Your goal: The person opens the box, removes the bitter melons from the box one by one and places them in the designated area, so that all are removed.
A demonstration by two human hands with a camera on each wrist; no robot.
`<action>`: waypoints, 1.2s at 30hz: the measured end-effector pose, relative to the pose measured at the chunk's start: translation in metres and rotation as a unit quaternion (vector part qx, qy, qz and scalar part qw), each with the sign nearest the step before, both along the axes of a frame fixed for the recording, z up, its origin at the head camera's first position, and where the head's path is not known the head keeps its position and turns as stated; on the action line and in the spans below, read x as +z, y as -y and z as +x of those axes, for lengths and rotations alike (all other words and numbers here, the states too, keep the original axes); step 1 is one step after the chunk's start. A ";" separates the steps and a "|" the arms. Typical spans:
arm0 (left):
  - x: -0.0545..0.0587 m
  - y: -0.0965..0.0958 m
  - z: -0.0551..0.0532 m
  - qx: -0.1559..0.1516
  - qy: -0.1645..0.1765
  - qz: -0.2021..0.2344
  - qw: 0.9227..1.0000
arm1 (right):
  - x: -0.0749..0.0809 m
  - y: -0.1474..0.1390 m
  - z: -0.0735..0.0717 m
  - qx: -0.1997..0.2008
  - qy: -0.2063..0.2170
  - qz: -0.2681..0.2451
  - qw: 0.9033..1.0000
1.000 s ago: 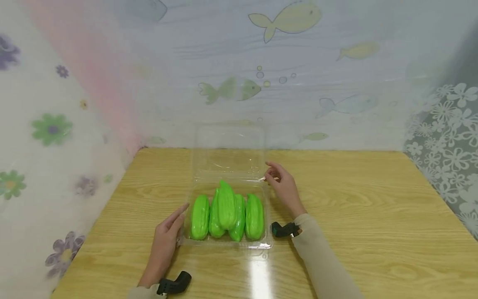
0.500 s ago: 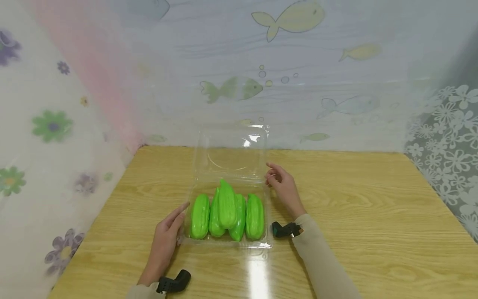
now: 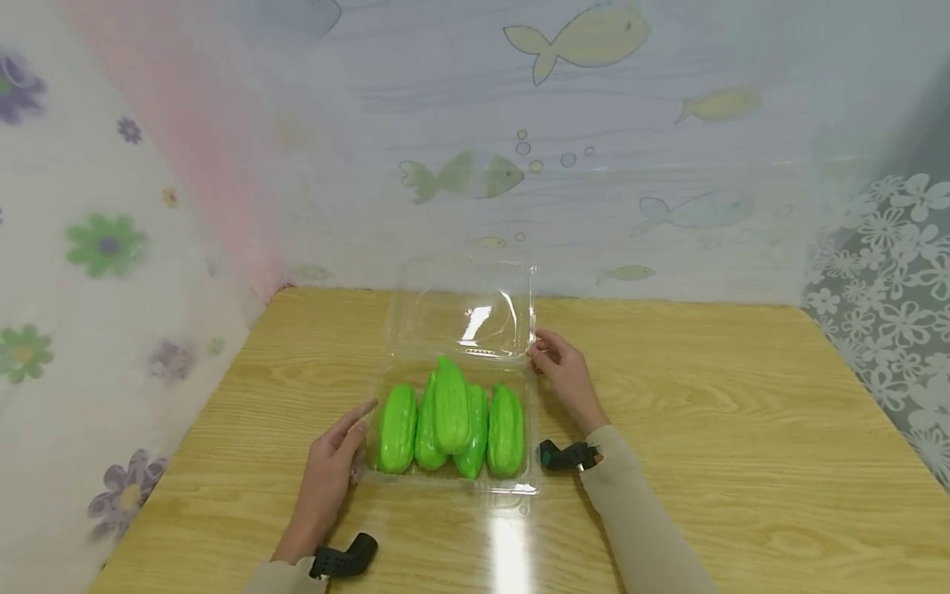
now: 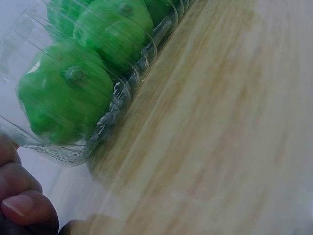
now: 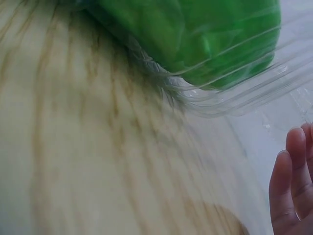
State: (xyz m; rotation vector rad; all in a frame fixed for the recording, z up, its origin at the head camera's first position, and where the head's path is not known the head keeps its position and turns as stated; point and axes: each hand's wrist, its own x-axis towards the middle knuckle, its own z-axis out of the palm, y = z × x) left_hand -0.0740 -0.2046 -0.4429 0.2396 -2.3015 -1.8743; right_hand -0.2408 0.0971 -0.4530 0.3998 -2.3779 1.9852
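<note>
A clear plastic clamshell container (image 3: pixel 475 487) lies on the table with its hinged lid (image 3: pixel 445 318) raised at the back. Several bright green ridged plastic vegetables (image 3: pixel 451 408), gourd-like in form, fill its base, one lying atop the others. At the container's left side rests my left hand (image 3: pixel 330 470), index finger and thumb extended along the wall. The left wrist view shows its lower fingers (image 4: pixel 24 205) bent by the container corner. My right hand (image 3: pixel 564 371) has its fingertips right at the lid's right edge, near the hinge. In the right wrist view its outer fingers (image 5: pixel 283 191) are fairly straight.
The wooden table (image 3: pixel 727 412) reaches back to a wall (image 3: pixel 705 247) painted with fish. A flower-patterned wall (image 3: pixel 111 330) stands on the left. Black wrist devices (image 3: pixel 345 557) sit on both wrists, beside beige sleeves.
The lid has tilted, its top edge shifting lower and slightly right in the head view. My right fingertips have shifted slightly at the lid's edge. The left hand and the green vegetables stay put.
</note>
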 end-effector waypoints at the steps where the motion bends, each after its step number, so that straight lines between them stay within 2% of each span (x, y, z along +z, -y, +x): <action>1: 0.000 0.000 0.000 0.000 -0.001 0.001 1.000 | 0.000 0.000 0.000 0.001 0.001 -0.001 1.000; 6: -0.001 0.000 0.000 -0.002 -0.004 0.005 1.000 | -0.001 -0.001 -0.001 0.007 0.006 -0.017 1.000; 12: -0.001 0.000 -0.001 -0.003 -0.007 0.005 1.000 | 0.001 -0.001 -0.001 0.018 0.013 -0.009 1.000; 20: -0.003 0.000 -0.001 -0.001 -0.001 0.002 1.000 | 0.022 0.000 0.012 0.027 0.016 0.007 0.999; 24: -0.003 0.000 -0.001 -0.001 0.000 0.002 1.000 | 0.024 0.000 0.015 0.029 0.018 0.010 0.999; 29: -0.004 0.000 -0.001 -0.004 -0.004 0.007 1.000 | 0.019 -0.001 0.012 0.033 0.022 0.001 0.999; 36: -0.003 0.000 -0.001 -0.009 -0.008 0.010 1.000 | -0.003 -0.004 0.000 0.030 0.028 0.005 0.999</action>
